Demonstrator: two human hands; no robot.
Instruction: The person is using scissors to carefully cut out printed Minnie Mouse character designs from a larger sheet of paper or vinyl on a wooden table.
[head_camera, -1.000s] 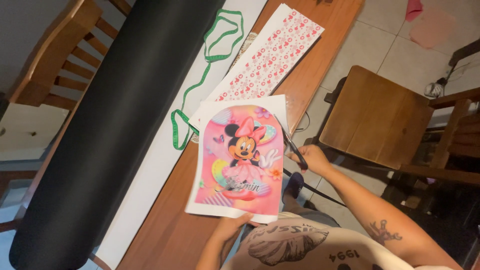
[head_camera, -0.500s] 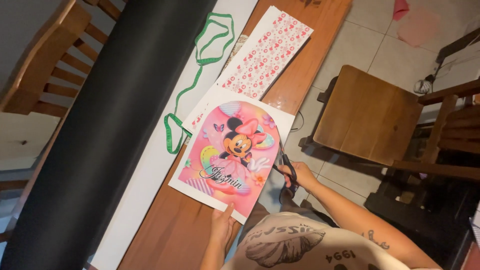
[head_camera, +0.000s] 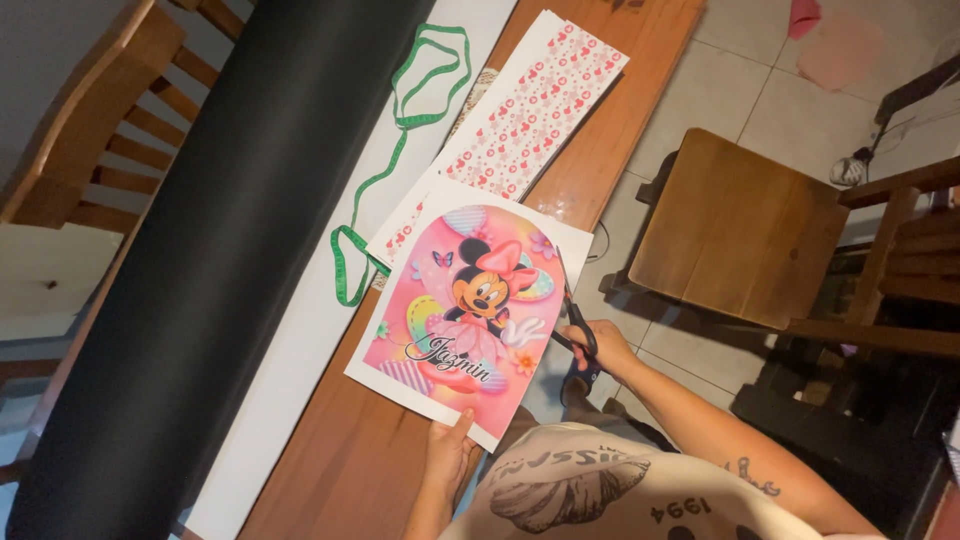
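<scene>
My left hand (head_camera: 449, 452) pinches the near edge of a white sheet (head_camera: 466, 305) printed with a pink arch-shaped cartoon mouse picture. My right hand (head_camera: 596, 350) grips dark-handled scissors (head_camera: 577, 325), whose blades sit at the sheet's right edge beside the pink print. The sheet is held over the front edge of the brown wooden table (head_camera: 345, 465). Both hands are closed on what they hold.
A sheet patterned with red hearts (head_camera: 535, 105) lies further up the table, partly under the held sheet. A green measuring tape (head_camera: 400, 140) loops across a white strip, next to a long black roll (head_camera: 215, 255). A wooden stool (head_camera: 735, 230) stands on the tiled floor at right.
The printed sheet has turned slightly and shifted toward the table's edge. My right hand has brought the scissors up against the sheet's right edge.
</scene>
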